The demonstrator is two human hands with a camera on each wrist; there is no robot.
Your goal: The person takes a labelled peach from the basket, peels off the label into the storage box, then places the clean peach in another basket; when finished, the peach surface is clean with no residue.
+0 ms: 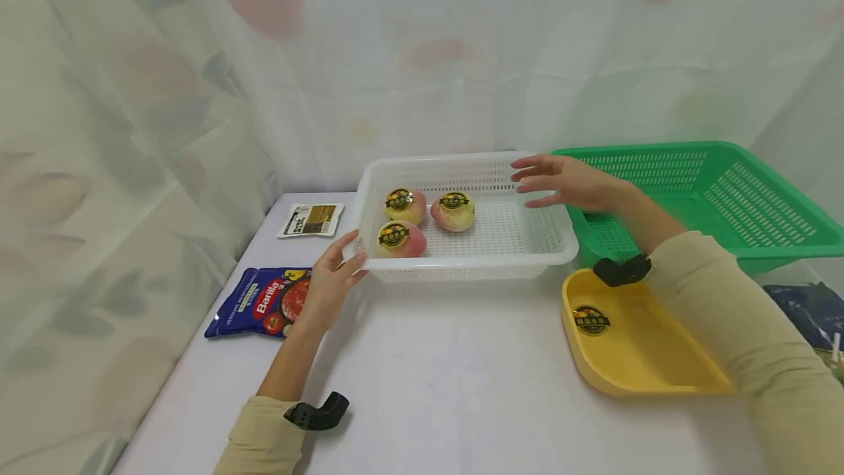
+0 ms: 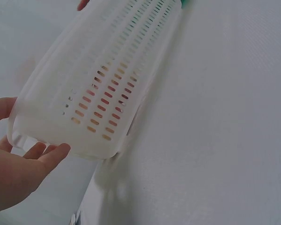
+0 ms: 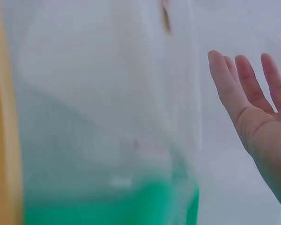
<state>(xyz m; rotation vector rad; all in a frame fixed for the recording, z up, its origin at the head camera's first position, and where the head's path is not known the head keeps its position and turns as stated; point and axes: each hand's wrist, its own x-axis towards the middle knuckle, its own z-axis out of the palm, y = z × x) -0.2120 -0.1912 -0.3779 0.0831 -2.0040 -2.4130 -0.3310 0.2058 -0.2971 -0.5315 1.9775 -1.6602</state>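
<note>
A blue Barilla pouch [image 1: 258, 301] lies flat near the table's [image 1: 448, 380] left edge, and a small tan packet [image 1: 311, 219] lies behind it, close to the far left corner. Just right of the pouch, the left hand [image 1: 327, 283] holds the near left corner of the white basket [image 1: 475, 264], thumb up against the rim and fingers under the edge; the left wrist view shows those fingers [image 2: 47, 152] lightly curled against the basket's [image 2: 98, 89] slotted wall.

The white basket stands at the middle of the table towards the far edge. Three pinkish, peach-like fruits sit in its left half, each with a round dark-and-yellow sticker on top: one at the front [image 1: 399, 239], one behind it [image 1: 404, 204], and one to the right [image 1: 453, 211], all close together. The right half of the basket holds nothing.

The right hand [image 1: 565, 182] hovers over the basket's far right corner with fingers straight and spread, gripping nothing; whether it touches the rim cannot be told. The right wrist view shows its fingers [image 3: 246, 77] open.

A yellow tray [image 1: 636, 347] lies by the near right, with only a round sticker [image 1: 591, 319] on its floor. Behind it a green basket [image 1: 708, 193] stands tilted at the far right; nothing shows inside it.
</note>
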